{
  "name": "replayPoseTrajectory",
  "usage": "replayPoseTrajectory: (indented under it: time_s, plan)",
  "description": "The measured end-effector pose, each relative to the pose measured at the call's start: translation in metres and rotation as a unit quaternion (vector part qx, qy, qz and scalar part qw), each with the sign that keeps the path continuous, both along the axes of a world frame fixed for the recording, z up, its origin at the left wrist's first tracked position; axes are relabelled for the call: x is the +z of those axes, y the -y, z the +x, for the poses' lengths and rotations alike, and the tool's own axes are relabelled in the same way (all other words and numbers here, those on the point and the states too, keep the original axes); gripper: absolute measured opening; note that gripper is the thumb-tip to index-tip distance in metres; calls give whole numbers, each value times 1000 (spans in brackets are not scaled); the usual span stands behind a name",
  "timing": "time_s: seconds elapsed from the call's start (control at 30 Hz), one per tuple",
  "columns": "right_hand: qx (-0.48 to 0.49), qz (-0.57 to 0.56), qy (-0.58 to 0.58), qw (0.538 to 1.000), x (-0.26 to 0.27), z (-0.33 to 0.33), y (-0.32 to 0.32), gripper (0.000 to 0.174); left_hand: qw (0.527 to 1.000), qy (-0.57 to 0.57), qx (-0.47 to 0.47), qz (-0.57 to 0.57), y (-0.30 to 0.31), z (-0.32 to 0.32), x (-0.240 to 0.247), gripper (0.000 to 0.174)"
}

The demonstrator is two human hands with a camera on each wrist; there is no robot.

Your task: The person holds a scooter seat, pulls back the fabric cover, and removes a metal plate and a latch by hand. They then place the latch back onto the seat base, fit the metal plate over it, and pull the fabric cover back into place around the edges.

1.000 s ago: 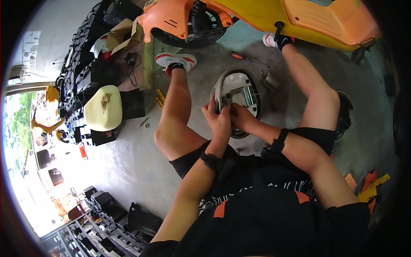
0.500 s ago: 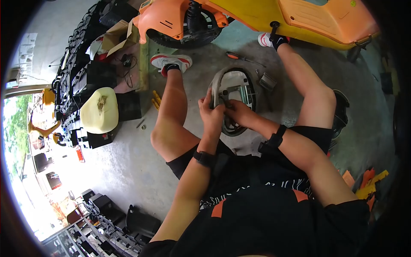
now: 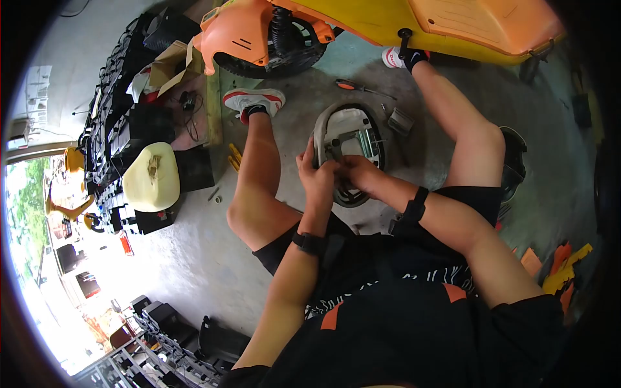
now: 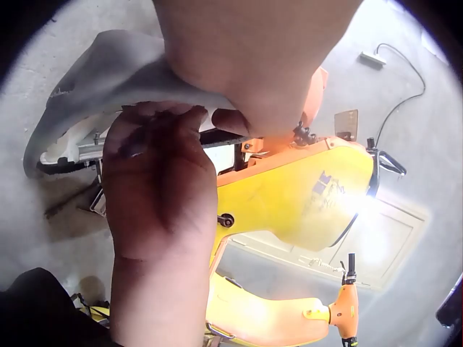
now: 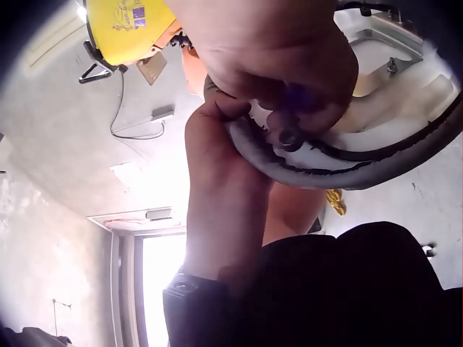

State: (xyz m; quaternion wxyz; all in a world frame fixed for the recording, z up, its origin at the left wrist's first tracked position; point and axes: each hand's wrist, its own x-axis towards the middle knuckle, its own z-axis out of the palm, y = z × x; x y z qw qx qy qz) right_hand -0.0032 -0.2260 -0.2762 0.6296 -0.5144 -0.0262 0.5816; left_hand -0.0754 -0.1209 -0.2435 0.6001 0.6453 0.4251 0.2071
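Note:
A scooter seat point(image 3: 352, 119) lies upside down on the floor between the person's legs, its pale base and metal bracket facing up. A grey cover point(image 5: 318, 177) wraps over its rim. My left hand point(image 3: 315, 176) is at the left rim and pinches the cover's edge between thumb and fingers. Right beside it, my right hand point(image 3: 361, 173) curls over the seat's near inner edge. In the right wrist view, a dark, purplish round-ended tool point(image 5: 291, 139) pokes out of the right hand's grip. The rest of that tool is hidden by the fingers.
Beyond the seat lie an orange-handled screwdriver point(image 3: 362, 88) and a small metal block point(image 3: 400, 121). A yellow and orange scooter point(image 3: 369, 26) stands at the far side. To the left are a foam cushion point(image 3: 150, 178), black boxes and a cardboard box point(image 3: 173, 68).
Both hands stay together at the seat's rim, with only small finger shifts. The head view has drifted slightly, moving the floor things a little left.

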Motion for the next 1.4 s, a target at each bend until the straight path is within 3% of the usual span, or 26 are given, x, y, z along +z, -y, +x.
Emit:
replayPoseTrajectory:
  time_s: [0.23,0.33,0.37,0.43,0.5,0.57,0.6,0.63,0.7,0.77,0.8,0.83,0.9,1.03,1.13,1.2,1.4]
  plan:
    - [-11,-3,36,999,-8,-8,-6,19,999,-16,-17,27,-5,-4,-6,73]
    - [3,-42,59,997,2,-8,-8,18,1000,6,-13,-21,-7,-7,-10,68]
    - [2,-40,59,997,6,-7,-7,18,999,6,-19,34,-6,-8,-16,67]
    - [-21,5,-48,999,13,-1,-3,20,996,7,-24,90,-8,-6,-13,66]
    - [-9,-2,-51,999,18,8,-4,21,996,39,3,-77,-11,-7,-10,65]
    - [6,-10,-49,999,22,23,-5,21,995,50,15,-85,-18,-10,-18,66]
    - [49,-45,198,978,23,31,-3,20,994,59,22,-92,-21,-10,-20,68]
    - [86,-75,432,895,24,37,-1,20,994,62,21,-91,-21,-10,-23,68]
    - [17,-55,489,870,12,45,6,21,992,64,26,-102,-23,-11,-24,70]
    - [127,-115,586,792,12,56,15,26,994,61,14,-85,-24,-12,-26,70]
    - [128,-97,659,735,9,58,16,29,996,58,10,-72,-23,-12,-24,71]
    - [126,-100,658,735,7,60,16,29,996,57,6,-73,-22,-11,-23,71]
    - [162,-51,724,669,6,65,16,23,998,30,-6,-46,-19,-10,-17,73]
    - [147,-91,729,662,11,72,7,22,1000,-8,-25,-1,-15,-5,0,74]
    - [189,-86,709,674,12,83,6,20,996,-32,-66,46,-16,-6,4,74]
    - [184,-11,762,621,12,87,9,19,992,-44,-88,82,-19,-4,4,72]
    - [156,-10,792,590,15,88,11,17,986,-10,-131,104,-20,-5,-3,73]
